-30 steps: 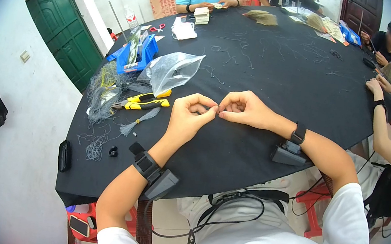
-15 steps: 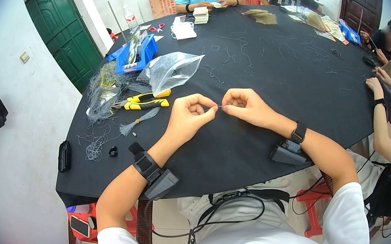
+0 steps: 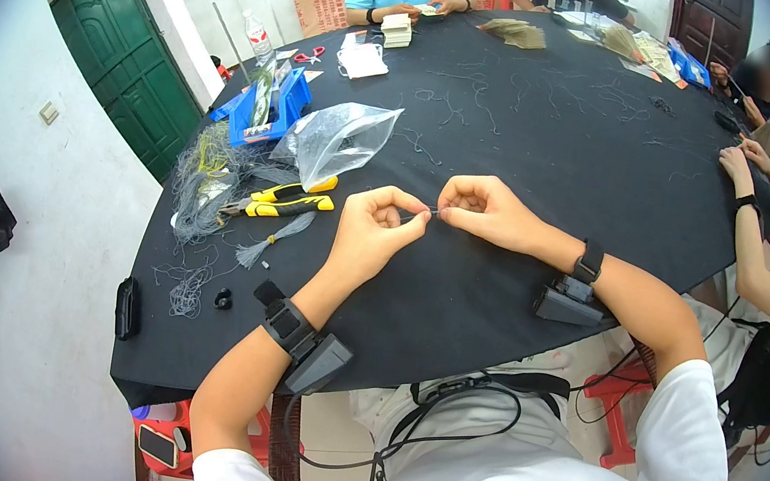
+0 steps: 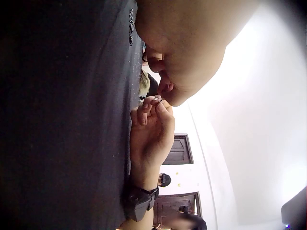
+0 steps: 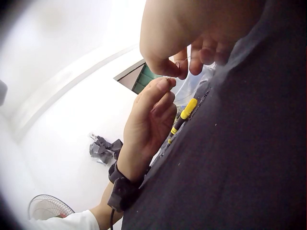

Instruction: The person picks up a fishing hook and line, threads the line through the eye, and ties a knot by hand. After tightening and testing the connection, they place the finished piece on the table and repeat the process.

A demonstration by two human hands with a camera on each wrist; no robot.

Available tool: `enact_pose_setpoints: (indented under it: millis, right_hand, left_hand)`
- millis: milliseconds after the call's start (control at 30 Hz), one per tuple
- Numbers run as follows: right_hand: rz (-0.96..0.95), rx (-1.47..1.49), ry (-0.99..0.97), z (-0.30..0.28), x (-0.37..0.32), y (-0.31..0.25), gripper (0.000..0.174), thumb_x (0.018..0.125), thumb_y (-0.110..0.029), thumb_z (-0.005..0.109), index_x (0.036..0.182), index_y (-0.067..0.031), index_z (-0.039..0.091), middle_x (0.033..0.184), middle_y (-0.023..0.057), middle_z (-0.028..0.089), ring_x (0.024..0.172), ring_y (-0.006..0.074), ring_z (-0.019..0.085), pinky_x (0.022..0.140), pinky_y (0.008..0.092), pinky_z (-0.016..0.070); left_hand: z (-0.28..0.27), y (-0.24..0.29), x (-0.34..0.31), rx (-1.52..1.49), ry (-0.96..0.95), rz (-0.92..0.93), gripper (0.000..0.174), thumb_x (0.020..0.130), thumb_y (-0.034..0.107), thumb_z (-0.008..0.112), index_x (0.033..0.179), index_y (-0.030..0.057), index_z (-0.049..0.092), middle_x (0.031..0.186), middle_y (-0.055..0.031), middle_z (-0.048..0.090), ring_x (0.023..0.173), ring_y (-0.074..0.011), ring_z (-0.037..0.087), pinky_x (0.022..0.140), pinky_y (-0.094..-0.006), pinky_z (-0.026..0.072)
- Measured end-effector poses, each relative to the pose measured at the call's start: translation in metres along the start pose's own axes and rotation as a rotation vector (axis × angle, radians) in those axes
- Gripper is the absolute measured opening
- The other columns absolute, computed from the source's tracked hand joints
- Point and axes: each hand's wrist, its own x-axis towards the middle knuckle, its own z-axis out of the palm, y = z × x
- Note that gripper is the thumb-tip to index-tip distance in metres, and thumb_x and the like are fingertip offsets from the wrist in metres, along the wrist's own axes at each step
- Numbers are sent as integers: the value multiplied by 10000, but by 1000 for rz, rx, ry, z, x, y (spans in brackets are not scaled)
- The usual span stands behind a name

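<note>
Over the black-covered table, my left hand [image 3: 372, 229] pinches a thin dark thread [image 3: 434, 211] between thumb and forefinger. My right hand [image 3: 493, 217] pinches it from the other side, and a short piece spans the small gap between the fingertips. In the right wrist view a tiny loop of the thread [image 5: 177, 64] stands out at the right fingertips. Most of the thread is hidden by the fingers. Left of the left hand lie yellow-and-black pliers [image 3: 289, 204] and a tied bundle of grey threads [image 3: 274, 239].
A clear plastic bag [image 3: 340, 139], a blue bin [image 3: 270, 109] and a tangled heap of grey thread [image 3: 210, 180] occupy the table's left side. Loose threads [image 3: 445, 105] lie across the black cloth [image 3: 576, 160]. Other people sit around the far and right edges.
My right hand has shifted slightly right and up from the left, opening a small gap where the thread shows. My left hand has barely moved. Hands of a person at the right have shifted.
</note>
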Motion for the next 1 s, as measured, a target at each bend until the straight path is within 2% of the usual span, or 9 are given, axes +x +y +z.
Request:
enact_pose_setpoints:
  millis: [1000]
  right_hand:
    - [5, 11, 12, 1, -1, -3, 105, 812, -115, 598, 858, -21, 587, 696, -40, 525, 609, 20, 443, 534, 186, 355]
  left_hand:
    - [0, 2, 0, 31, -12, -19, 88, 740, 89, 683, 772, 13, 650, 508, 88, 433, 448, 28, 323, 422, -166, 221]
